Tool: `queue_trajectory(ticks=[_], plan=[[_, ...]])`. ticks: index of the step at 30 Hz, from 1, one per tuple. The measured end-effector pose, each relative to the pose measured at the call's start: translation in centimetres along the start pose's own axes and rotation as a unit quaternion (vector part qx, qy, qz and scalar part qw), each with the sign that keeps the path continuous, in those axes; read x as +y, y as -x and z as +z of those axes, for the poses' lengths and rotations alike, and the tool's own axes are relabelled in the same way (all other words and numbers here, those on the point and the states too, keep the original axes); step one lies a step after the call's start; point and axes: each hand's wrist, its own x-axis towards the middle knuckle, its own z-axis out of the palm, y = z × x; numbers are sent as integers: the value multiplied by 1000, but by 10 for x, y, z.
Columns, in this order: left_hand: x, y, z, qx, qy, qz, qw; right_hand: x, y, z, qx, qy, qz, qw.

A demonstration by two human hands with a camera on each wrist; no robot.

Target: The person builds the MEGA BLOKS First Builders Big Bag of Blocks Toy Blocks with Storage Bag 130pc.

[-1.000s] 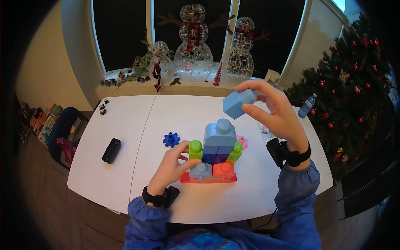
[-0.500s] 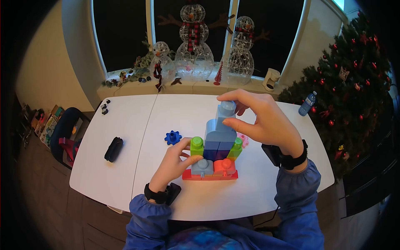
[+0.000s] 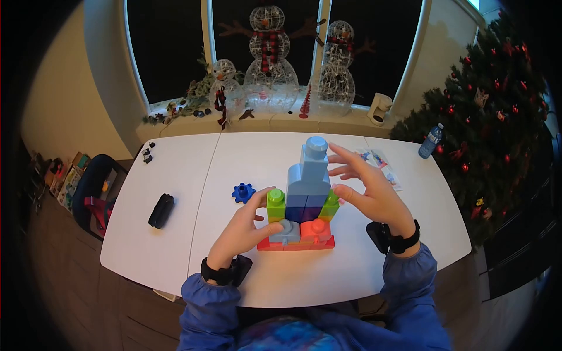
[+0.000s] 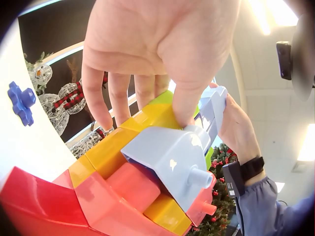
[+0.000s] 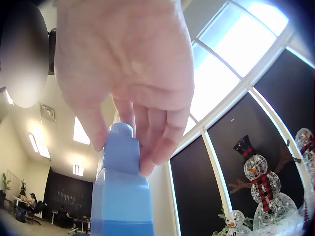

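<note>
A building of toy blocks stands on the white table in the head view. Its red base (image 3: 295, 246) carries a grey-blue sloped block (image 3: 284, 231) and a coral one (image 3: 317, 230) in front, with green blocks (image 3: 276, 203) on the sides. A small light blue block (image 3: 315, 157) tops the blue tower in the middle. My left hand (image 3: 239, 233) grips the left side, thumb against the grey-blue block and fingers around behind the yellow blocks (image 4: 142, 121). Right beside the tower is my right hand (image 3: 377, 196), fingers spread and loosely bent, holding nothing.
A blue gear piece (image 3: 243, 193) lies behind my left hand; a pink one is mostly hidden by my right hand. On the left is a black case (image 3: 162, 210). A printed sheet (image 3: 383, 167) and a water bottle (image 3: 431, 140) are at the back right.
My right hand brought the small light blue block left onto the tower's top, let go of it and moved down to the right. My left hand kept its hold.
</note>
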Motion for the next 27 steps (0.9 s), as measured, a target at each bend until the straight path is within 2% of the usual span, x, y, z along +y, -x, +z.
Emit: queue_trajectory(ticks=[3,7,10,15,18,21,22,25,27], plan=[[14,12,-3,-36,-56,-6,998,14,27,14,34,-7,32,999],[8,16,6,-2,-64,-27,998,36,45,30,57,13,30,998],[8,12,6,-2,-55,-26,998,35,43,41,109,-29,39,993],[5,2,3,5,-52,-27,998,47,38,47,123,-27,27,992],[6,-1,-4,-21,-70,-3,997,54,39,48,112,-23,30,993],[-14,-15,-31,-4,-30,-25,999,60,39,45,97,-16,30,995],[-25,-25,-39,43,-13,-46,998,61,38,44,94,-14,29,995],[-74,-47,-60,93,-259,-42,960,60,36,42,84,-29,40,995],[-81,-50,-59,86,-335,-38,938,60,35,39,74,-36,43,996]])
